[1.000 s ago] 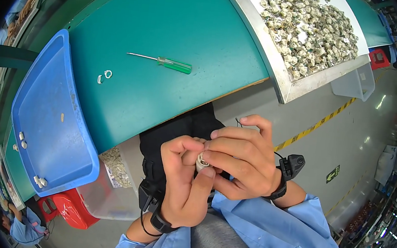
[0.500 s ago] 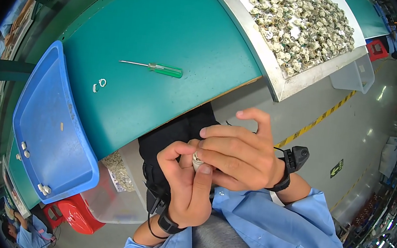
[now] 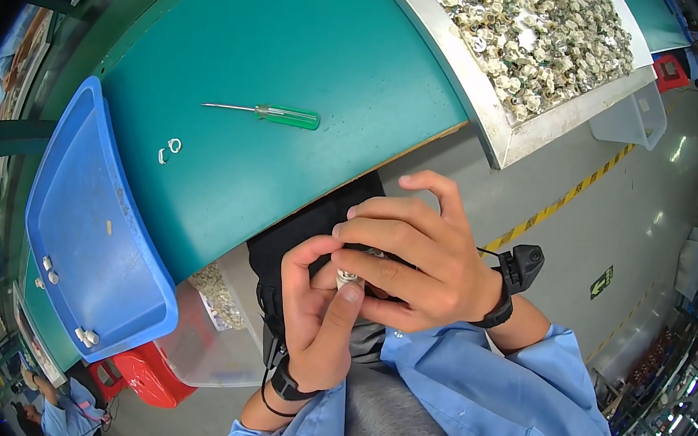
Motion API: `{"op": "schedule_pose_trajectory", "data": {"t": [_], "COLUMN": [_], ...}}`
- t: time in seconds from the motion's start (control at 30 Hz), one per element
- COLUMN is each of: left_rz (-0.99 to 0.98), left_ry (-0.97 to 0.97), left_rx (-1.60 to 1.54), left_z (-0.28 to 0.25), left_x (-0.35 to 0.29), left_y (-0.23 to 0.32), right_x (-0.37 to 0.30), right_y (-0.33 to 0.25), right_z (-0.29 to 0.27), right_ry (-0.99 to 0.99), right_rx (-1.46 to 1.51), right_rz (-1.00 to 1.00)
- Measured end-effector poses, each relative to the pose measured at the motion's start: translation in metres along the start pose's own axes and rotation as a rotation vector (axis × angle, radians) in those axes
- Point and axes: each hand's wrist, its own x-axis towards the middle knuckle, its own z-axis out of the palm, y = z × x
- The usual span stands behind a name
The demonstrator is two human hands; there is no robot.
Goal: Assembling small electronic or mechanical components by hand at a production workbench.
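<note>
Below the table's near edge, my left hand and my right hand are pressed together around a small metal part. Only a sliver of the part shows between my left thumb and my right fingers; its shape is mostly hidden. My right hand lies over the left, its index finger lifted. A black device is strapped to my right wrist and a dark band circles my left wrist. Both sleeves are light blue.
A green-handled screwdriver and two small metal rings lie on the teal table. A blue tray with a few small parts sits at the left. A metal tray heaped with small parts is at the upper right. Clear and red bins stand under the table.
My hands stayed clasped on the small part, shifting slightly; my right fingers spread and the index finger lifted. The view tilted a little.
</note>
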Motion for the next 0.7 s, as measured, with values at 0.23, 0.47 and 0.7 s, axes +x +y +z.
{"op": "schedule_pose_trajectory", "data": {"t": [0.23,0.47,0.7], "left_rz": [-0.049,-0.113,-0.212], "left_ry": [0.005,0.003,-0.016], "left_rx": [0.102,0.174,-0.100], "left_z": [-0.008,-0.004,-0.022], "left_x": [0.001,-0.003,0.008], "left_y": [-0.001,-0.001,-0.023], "right_x": [0.001,0.001,-0.012], "right_y": [0.003,0.006,0.016], "right_z": [0.002,0.000,0.020], "right_ry": [-0.012,-0.071,-0.060], "right_rx": [-0.001,0.046,0.139], "right_rz": [0.003,-0.074,0.078]}}
